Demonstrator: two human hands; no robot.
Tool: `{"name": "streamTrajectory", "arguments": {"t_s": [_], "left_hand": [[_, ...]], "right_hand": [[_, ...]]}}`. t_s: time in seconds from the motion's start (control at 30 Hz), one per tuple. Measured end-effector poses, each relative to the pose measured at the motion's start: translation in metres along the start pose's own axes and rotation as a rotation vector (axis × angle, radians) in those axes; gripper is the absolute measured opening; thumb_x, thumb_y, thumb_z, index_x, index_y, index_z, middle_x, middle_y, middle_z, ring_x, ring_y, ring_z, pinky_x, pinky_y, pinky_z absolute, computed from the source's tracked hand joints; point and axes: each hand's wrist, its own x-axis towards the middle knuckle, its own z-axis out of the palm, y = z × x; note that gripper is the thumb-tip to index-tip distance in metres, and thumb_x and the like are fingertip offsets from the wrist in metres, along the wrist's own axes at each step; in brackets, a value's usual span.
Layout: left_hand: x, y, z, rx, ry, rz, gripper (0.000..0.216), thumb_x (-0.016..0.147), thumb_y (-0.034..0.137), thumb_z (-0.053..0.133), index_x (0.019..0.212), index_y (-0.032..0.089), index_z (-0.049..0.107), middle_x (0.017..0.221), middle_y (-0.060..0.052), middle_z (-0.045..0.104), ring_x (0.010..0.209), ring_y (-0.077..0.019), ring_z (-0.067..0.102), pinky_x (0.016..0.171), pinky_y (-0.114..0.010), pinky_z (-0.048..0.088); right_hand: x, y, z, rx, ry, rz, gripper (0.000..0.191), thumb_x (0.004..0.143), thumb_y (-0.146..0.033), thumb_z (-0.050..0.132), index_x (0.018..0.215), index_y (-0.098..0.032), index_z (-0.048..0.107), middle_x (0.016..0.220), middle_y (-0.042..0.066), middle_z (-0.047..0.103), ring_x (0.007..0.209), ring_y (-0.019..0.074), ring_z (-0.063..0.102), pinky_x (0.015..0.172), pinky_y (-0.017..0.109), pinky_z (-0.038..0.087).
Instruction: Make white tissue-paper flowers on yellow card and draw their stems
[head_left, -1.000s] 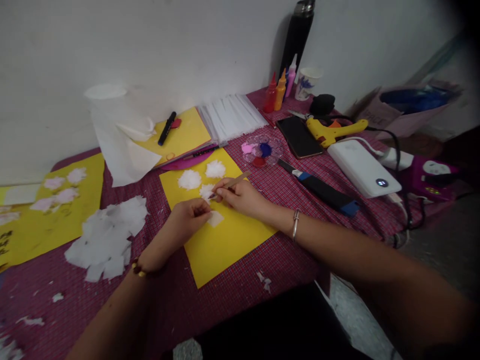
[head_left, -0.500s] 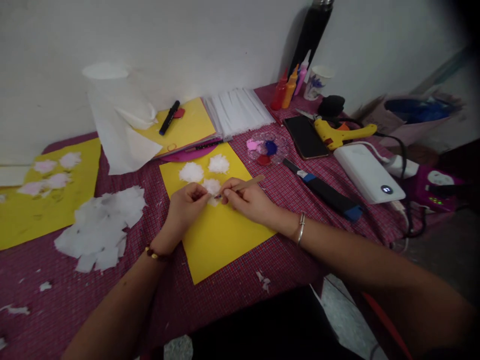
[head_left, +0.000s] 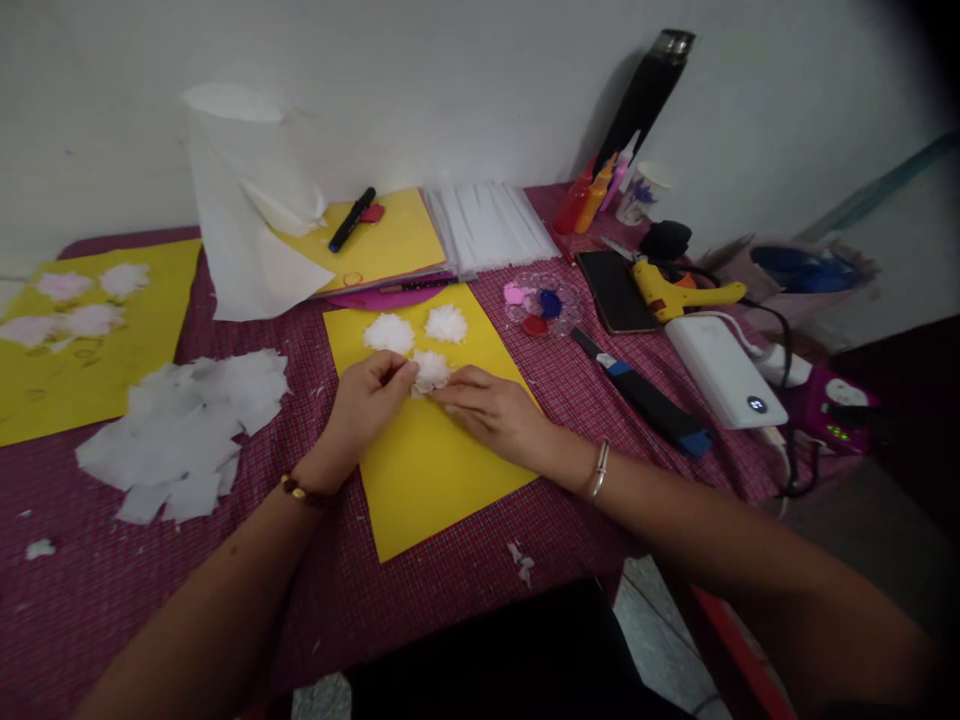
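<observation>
Tuft [head_left: 430, 370], white, head view: on upper half of yellow sheet [head_left: 420, 510], between both hands, nearer the body than two like tufts [head_left: 388, 333]. Left hand [head_left: 367, 400]: thumb and forefinger drawn to a pinch at left edge of tuft. Right hand [head_left: 499, 410]: fingers nearly straight, close together, tips against lower right edge of tuft; whether gripping anything under the palm, cannot tell.

Left of sheet, on checked cloth of worktop [head_left: 427, 600]: heap of white paper squares [head_left: 187, 430]; beyond it, second sheet [head_left: 152, 330], also yellow, bearing pale pink tufts [head_left: 64, 287]. Behind: black marker [head_left: 351, 221] on more yellow paper [head_left: 394, 238]; white strips [head_left: 491, 225] alongside.

Right of sheet: clear palette [head_left: 544, 300] with pink, blue and red paint; near it, tool [head_left: 649, 400] with black and blue handle, phone [head_left: 611, 290], yellow glue gun [head_left: 682, 292], white power bank [head_left: 720, 370]. Farther back, close together: paint bottles [head_left: 574, 207], cup [head_left: 643, 195], dark flask [head_left: 637, 110].
</observation>
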Motion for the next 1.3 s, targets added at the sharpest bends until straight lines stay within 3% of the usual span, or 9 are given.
{"name": "streamTrajectory", "arguments": {"t_s": [0.27,0.73,0.9,1.07,1.17,1.23,1.3], "left_hand": [[-0.007,-0.008,-0.006,-0.078,-0.049,0.006,0.019,0.081,0.035,0.055,0.069,0.019,0.056,0.064,0.002,0.053,0.059,-0.0122,0.045,0.052,-0.023,0.035],[-0.006,-0.013,0.000,-0.151,-0.017,-0.040,0.014,0.077,0.032,0.058,0.071,0.019,0.059,0.067,0.001,0.060,0.063,-0.0139,0.053,0.058,-0.025,0.040],[-0.010,-0.013,0.001,-0.088,-0.061,0.019,0.007,0.076,0.025,0.057,0.073,0.019,0.059,0.069,0.001,0.061,0.064,-0.0141,0.056,0.060,-0.026,0.043],[-0.012,-0.011,-0.005,0.027,-0.032,0.071,0.009,0.081,0.024,0.054,0.074,0.019,0.058,0.068,0.000,0.061,0.062,-0.0141,0.056,0.056,-0.026,0.044],[-0.030,-0.004,-0.009,0.244,-0.002,0.256,0.014,0.087,0.024,0.049,0.079,0.019,0.059,0.074,-0.003,0.064,0.068,-0.0165,0.060,0.061,-0.028,0.047],[-0.052,0.003,-0.008,0.452,-0.113,0.516,0.015,0.089,0.024,0.047,0.087,0.019,0.062,0.087,-0.006,0.068,0.083,-0.0205,0.063,0.073,-0.033,0.049],[-0.077,0.011,-0.005,0.608,-0.199,0.685,0.015,0.089,0.021,0.049,0.095,0.018,0.063,0.096,-0.007,0.070,0.088,-0.0227,0.064,0.076,-0.036,0.050]], "right_hand": [[-0.003,-0.013,-0.002,-0.421,-0.204,-0.187,0.033,0.096,-0.018,0.043,0.125,-0.011,0.057,0.117,0.012,0.065,0.087,0.0225,0.055,0.075,0.038,0.050],[0.000,-0.013,0.000,-0.431,-0.203,-0.114,0.035,0.095,-0.018,0.042,0.127,-0.011,0.055,0.112,0.013,0.065,0.080,0.0216,0.052,0.072,0.037,0.048],[-0.001,-0.012,-0.002,-0.125,-0.017,-0.064,0.027,0.096,-0.020,0.043,0.116,-0.018,0.061,0.107,0.010,0.065,0.095,0.0196,0.059,0.081,0.035,0.051],[-0.002,-0.007,-0.008,0.201,0.209,0.121,0.022,0.094,-0.020,0.045,0.101,-0.021,0.066,0.094,0.005,0.066,0.091,0.0156,0.062,0.080,0.032,0.051],[-0.002,-0.007,-0.009,0.245,0.219,0.139,0.022,0.094,-0.020,0.046,0.101,-0.020,0.067,0.093,0.006,0.066,0.090,0.0157,0.061,0.080,0.033,0.050],[-0.002,-0.010,-0.009,0.271,0.183,0.116,0.022,0.094,-0.020,0.048,0.103,-0.020,0.067,0.093,0.006,0.066,0.088,0.0154,0.061,0.079,0.032,0.050],[-0.002,-0.014,-0.012,0.311,0.159,0.110,0.022,0.094,-0.020,0.048,0.105,-0.020,0.067,0.091,0.006,0.065,0.087,0.0148,0.060,0.077,0.031,0.050]]}}
